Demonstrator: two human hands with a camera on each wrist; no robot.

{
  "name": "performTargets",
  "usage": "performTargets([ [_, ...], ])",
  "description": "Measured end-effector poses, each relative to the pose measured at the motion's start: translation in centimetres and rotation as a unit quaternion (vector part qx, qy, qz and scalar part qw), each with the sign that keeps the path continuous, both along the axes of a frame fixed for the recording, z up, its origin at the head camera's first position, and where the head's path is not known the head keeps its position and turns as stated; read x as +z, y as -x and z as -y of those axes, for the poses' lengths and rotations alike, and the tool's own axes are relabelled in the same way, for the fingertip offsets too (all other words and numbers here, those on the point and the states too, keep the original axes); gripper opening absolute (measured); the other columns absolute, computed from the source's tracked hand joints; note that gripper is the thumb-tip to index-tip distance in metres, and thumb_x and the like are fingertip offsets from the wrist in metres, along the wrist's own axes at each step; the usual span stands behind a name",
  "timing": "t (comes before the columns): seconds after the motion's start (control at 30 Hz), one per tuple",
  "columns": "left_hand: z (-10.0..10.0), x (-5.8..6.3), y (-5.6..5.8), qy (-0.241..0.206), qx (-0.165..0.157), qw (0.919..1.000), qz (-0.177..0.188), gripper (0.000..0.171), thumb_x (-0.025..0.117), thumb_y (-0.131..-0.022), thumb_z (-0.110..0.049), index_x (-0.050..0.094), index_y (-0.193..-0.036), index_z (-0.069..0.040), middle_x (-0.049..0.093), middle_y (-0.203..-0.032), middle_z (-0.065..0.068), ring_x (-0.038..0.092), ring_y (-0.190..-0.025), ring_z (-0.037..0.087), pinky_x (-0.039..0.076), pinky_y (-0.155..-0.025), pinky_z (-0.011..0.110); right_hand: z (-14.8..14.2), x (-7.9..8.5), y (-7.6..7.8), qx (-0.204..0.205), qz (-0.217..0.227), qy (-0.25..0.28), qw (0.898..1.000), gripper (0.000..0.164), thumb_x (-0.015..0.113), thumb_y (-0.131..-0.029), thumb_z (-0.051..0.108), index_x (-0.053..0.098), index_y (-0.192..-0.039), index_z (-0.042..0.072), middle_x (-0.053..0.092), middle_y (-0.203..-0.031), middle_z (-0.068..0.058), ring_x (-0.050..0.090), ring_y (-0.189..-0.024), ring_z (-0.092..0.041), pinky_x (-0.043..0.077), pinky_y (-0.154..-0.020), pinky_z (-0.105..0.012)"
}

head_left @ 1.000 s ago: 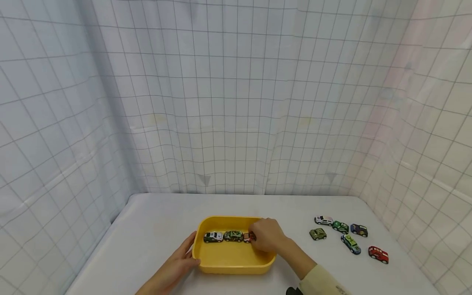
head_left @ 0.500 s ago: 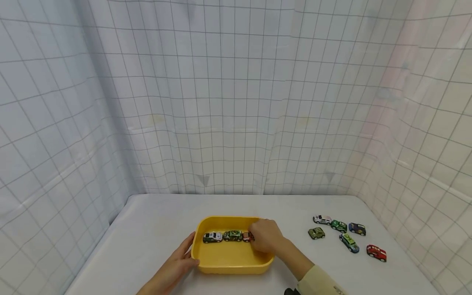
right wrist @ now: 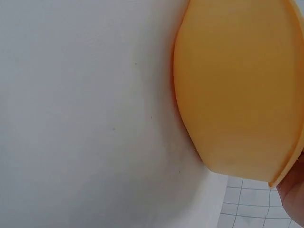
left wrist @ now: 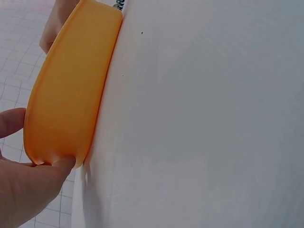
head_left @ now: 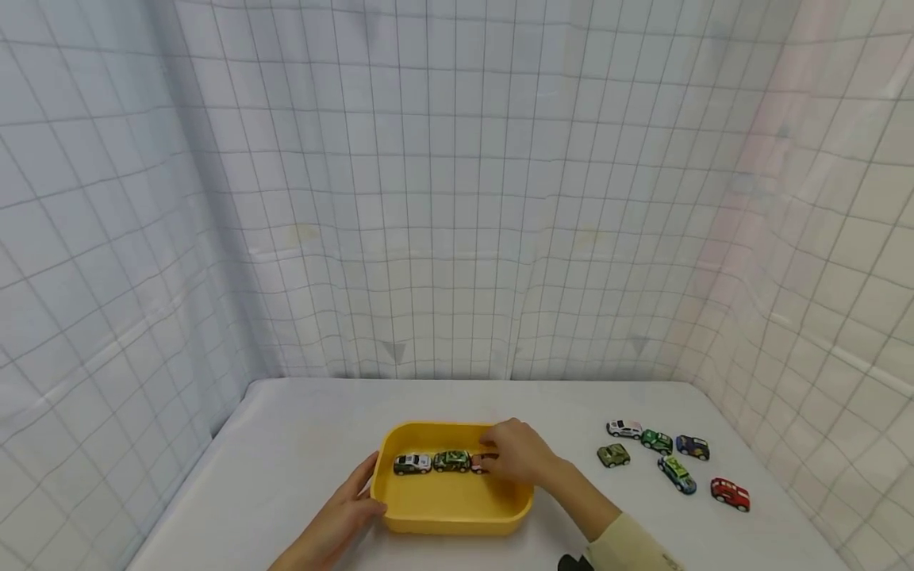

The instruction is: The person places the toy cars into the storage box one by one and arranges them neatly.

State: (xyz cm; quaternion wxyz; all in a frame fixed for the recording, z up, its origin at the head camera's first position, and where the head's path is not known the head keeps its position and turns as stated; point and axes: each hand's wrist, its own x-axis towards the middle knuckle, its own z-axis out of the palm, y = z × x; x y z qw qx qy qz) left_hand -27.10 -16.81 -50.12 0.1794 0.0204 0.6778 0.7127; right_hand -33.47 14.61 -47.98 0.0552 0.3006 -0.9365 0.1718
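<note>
A yellow plastic bin (head_left: 450, 525) rests on the white table. Inside it, a white and dark toy car (head_left: 412, 465), a camouflage toy car (head_left: 451, 461) and a reddish toy car (head_left: 478, 464) form a row. My left hand (head_left: 343, 515) holds the bin's left end, its thumb at the near corner; in the left wrist view the fingers and thumb touch the bin's end. Over the bin's right side is my right hand (head_left: 517, 454), fingers spread beside the reddish car and partly covering it. The right wrist view shows mostly the bin's outer wall (right wrist: 237, 95).
Right of the bin lie several toy cars: a white one (head_left: 624, 429), a green one (head_left: 656, 441), a dark blue one (head_left: 693, 447), an olive one (head_left: 613, 455), a blue-green one (head_left: 677, 474) and a red one (head_left: 731, 493). Gridded white curtains (head_left: 457, 238) surround the table.
My right hand's fingers have loosened and spread from their curled pose at the reddish toy car. My left hand keeps its hold on the bin, which stays put.
</note>
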Motion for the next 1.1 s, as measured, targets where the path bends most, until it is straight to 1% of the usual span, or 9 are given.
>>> performTargets([
  [0.1,-0.1,0.2,0.2,0.001,0.002,1.0000,0.004,0.093,0.057,-0.087,0.010,0.006,-0.165,0.000,-0.005,-0.168,0.028,0.008,-0.150,0.055,0.025,-0.118,0.062,-0.5,0.7,-0.2,-0.004,0.014,0.020,1.000,0.029,0.080,-0.092,0.028,0.080,-0.108,0.004,0.076,-0.096,0.001,0.069,-0.086,-0.013,0.061,-0.078,-0.032],
  [0.17,-0.1,0.2,0.1,0.002,0.003,1.0000,0.004,0.094,0.058,-0.087,0.009,0.006,-0.164,0.000,-0.006,-0.168,0.028,0.007,-0.150,0.054,0.024,-0.118,0.062,-0.7,1.1,-0.4,-0.012,0.018,0.027,0.999,0.032,0.081,-0.091,0.026,0.079,-0.113,0.003,0.077,-0.105,-0.003,0.070,-0.096,-0.016,0.060,-0.086,-0.036],
  [0.2,0.0,0.2,0.0,0.002,0.002,1.0000,0.002,0.094,0.058,-0.087,0.009,0.005,-0.165,0.000,-0.006,-0.168,0.028,0.007,-0.150,0.054,0.024,-0.118,0.062,-0.9,1.3,-0.5,-0.014,0.019,0.031,0.999,0.032,0.081,-0.091,0.024,0.079,-0.114,0.002,0.077,-0.106,-0.004,0.071,-0.097,-0.018,0.060,-0.087,-0.037],
  [0.33,0.0,0.3,-0.1,0.003,-0.002,1.0000,0.000,0.094,0.059,-0.088,0.006,0.005,-0.165,-0.001,-0.007,-0.169,0.028,0.006,-0.150,0.054,0.023,-0.118,0.061,-1.5,1.9,-0.7,-0.012,0.023,0.046,0.999,0.031,0.081,-0.090,0.021,0.078,-0.114,0.001,0.077,-0.106,-0.006,0.070,-0.096,-0.019,0.060,-0.088,-0.038],
  [0.53,0.0,0.5,-0.4,0.007,-0.004,1.0000,0.005,0.093,0.059,-0.090,0.005,0.005,-0.165,-0.002,-0.006,-0.169,0.028,0.006,-0.150,0.054,0.025,-0.118,0.061,-2.6,2.1,-0.9,0.009,0.037,0.091,0.995,0.029,0.081,-0.090,0.018,0.078,-0.113,0.000,0.076,-0.107,-0.007,0.069,-0.094,-0.019,0.061,-0.085,-0.036],
  [0.67,0.0,0.5,-0.3,0.007,-0.007,0.9999,0.006,0.093,0.059,-0.090,0.005,0.005,-0.165,-0.002,-0.006,-0.168,0.028,0.007,-0.150,0.054,0.025,-0.118,0.062,-3.4,2.4,-1.1,0.010,0.047,0.111,0.993,0.030,0.081,-0.091,0.018,0.077,-0.114,-0.001,0.076,-0.109,-0.009,0.069,-0.096,-0.022,0.061,-0.086,-0.039],
  [0.87,-0.1,0.1,-0.1,0.008,-0.005,0.9999,0.009,0.093,0.059,-0.090,0.007,0.005,-0.165,-0.002,-0.006,-0.168,0.028,0.007,-0.150,0.054,0.027,-0.117,0.062,-4.7,2.5,-1.4,-0.004,0.057,0.098,0.994,0.029,0.079,-0.092,0.017,0.076,-0.116,-0.001,0.075,-0.110,-0.009,0.069,-0.098,-0.025,0.061,-0.087,-0.041],
  [0.93,-0.1,0.0,-0.1,0.007,-0.002,0.9999,0.008,0.092,0.059,-0.090,0.007,0.006,-0.165,-0.001,-0.005,-0.168,0.029,0.008,-0.150,0.054,0.028,-0.116,0.062,-5.2,2.5,-1.5,-0.008,0.056,0.095,0.994,0.028,0.079,-0.092,0.016,0.077,-0.115,0.000,0.075,-0.110,-0.008,0.069,-0.098,-0.026,0.060,-0.088,-0.042],
  [1.1,-0.1,0.1,-0.2,0.005,0.001,1.0000,0.002,0.092,0.058,-0.089,0.008,0.007,-0.165,-0.001,-0.005,-0.168,0.029,0.008,-0.150,0.054,0.027,-0.117,0.062,-6.3,2.5,-1.6,-0.011,0.044,0.094,0.995,0.026,0.079,-0.092,0.015,0.077,-0.114,0.002,0.075,-0.108,-0.006,0.069,-0.099,-0.031,0.060,-0.088,-0.043],
])
